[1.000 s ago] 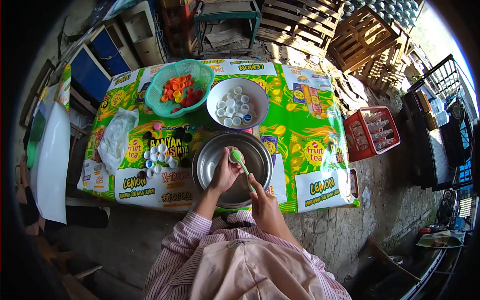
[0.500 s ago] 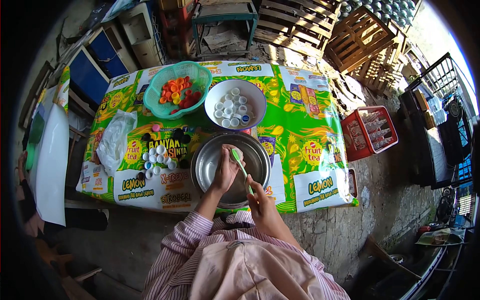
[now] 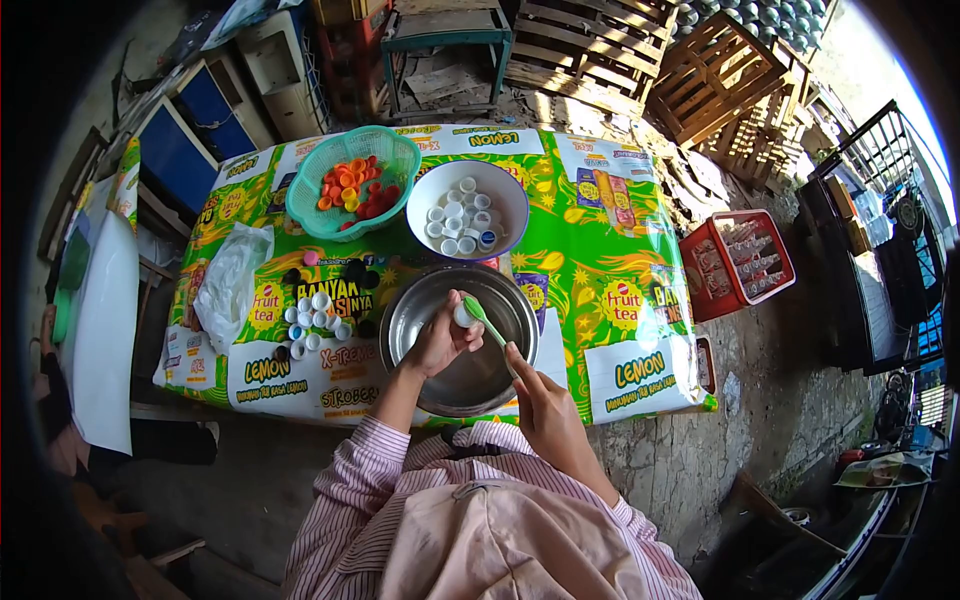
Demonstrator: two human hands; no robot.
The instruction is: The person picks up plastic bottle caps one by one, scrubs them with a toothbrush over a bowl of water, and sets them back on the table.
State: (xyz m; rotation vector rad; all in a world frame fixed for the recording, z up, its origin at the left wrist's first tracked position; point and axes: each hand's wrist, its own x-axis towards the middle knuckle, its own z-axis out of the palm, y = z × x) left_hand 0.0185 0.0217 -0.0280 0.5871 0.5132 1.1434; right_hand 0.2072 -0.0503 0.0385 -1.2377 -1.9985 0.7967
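My left hand [image 3: 436, 343] is closed around a white bottle cap [image 3: 462, 317] above a steel basin [image 3: 402, 318]. The green toothbrush [image 3: 492, 329] is gripped in my right hand [image 3: 547, 408], its head against the cap. Just beyond the basin, a white enamel bowl [image 3: 418, 186] with a dark rim holds several white caps [image 3: 455, 210]. Loose white caps [image 3: 320, 318] and black caps [image 3: 355, 272] lie on the table to the left of the basin. The bristles are hidden from me.
A turquoise plastic basket [image 3: 304, 212] of orange, red and yellow caps [image 3: 348, 183] stands at the back left. To its front lies a crumpled plastic bag [image 3: 232, 280]. A green printed cover [image 3: 600, 265] drapes the table. A red crate [image 3: 722, 272] sits beyond the right edge.
My left hand has turned slightly, showing more of the white cap. The toothbrush has shifted a little, and my right hand has moved slightly right and down.
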